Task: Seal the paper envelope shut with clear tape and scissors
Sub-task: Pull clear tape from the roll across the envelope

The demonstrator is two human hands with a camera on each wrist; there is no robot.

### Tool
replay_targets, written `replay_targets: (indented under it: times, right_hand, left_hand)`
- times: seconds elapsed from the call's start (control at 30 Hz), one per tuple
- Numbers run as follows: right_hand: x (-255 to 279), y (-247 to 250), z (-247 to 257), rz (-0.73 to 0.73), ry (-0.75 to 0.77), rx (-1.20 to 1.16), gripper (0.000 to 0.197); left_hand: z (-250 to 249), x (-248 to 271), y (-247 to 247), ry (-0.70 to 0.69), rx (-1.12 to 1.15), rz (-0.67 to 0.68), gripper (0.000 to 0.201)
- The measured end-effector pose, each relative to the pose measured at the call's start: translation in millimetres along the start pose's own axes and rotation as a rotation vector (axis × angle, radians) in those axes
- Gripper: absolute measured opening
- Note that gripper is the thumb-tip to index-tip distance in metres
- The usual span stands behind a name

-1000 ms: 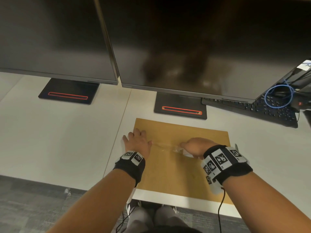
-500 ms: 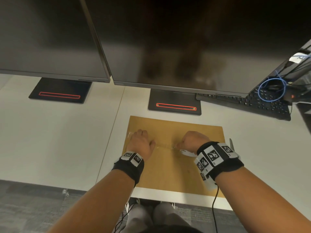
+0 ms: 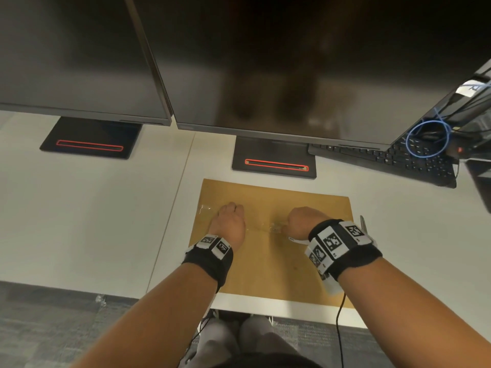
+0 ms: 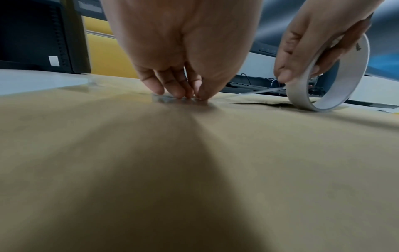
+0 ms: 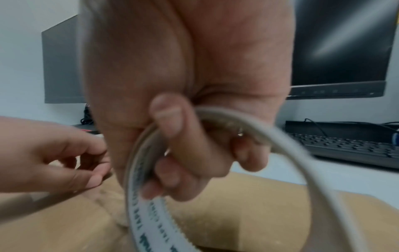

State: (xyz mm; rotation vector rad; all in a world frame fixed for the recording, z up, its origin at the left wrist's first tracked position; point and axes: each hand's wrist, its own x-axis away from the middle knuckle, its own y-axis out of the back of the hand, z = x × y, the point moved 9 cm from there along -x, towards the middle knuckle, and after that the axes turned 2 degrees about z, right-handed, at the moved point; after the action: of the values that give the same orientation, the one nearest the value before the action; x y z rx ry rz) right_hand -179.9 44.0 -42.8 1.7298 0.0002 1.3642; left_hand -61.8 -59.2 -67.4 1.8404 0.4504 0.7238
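Left hand [image 3: 230,221] curled up now, fingers flat and spread a moment ago; fingertips [image 4: 172,91] pressing the clear tape [image 4: 170,99] onto the brown envelope [image 3: 268,264]. Envelope lying flat on the white desk [image 3: 87,216], in front of the monitor stand [image 3: 273,158]. Right hand [image 3: 305,221] with its grip tight round the tape roll [image 4: 328,75], strip pulled out between the two hands. Best to keep the strip tight, rub it down flat, then snip with the scissors [image 3: 363,223] beside the right wrist
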Motion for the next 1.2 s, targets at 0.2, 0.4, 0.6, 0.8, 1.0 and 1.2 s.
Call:
replay_targets:
  times: [0.2, 0.4, 0.6, 0.8, 1.0, 1.2]
  right_hand:
    - [9, 3, -11, 0.002, 0.055, -0.142, 0.034]
    - [4, -1, -15, -0.032, -0.036, -0.122, 0.028]
    - [3, 3, -13, -0.079, -0.130, -0.067, 0.018]
    - [4, -1, -6, -0.048, -0.074, -0.006, 0.024]
    - [5, -1, -13, -0.020, 0.009, -0.098, 0.035]
    - [1, 2, -14, -0.054, 0.004, -0.127, 0.034]
  left_hand:
    - [-2, 0, -2, 0.032, 0.020, -0.003, 0.043]
    - [-1, 0, -5, 0.060, -0.052, 0.020, 0.070]
    - [-1, 0, -6, 0.077, -0.056, 0.030, 0.069]
    - [-35, -1, -14, -0.138, 0.036, 0.041, 0.035]
    - [-35, -1, -12, -0.144, 0.108, 0.017, 0.035]
    - [-35, -2, -15, -0.109, 0.088, 0.035, 0.049]
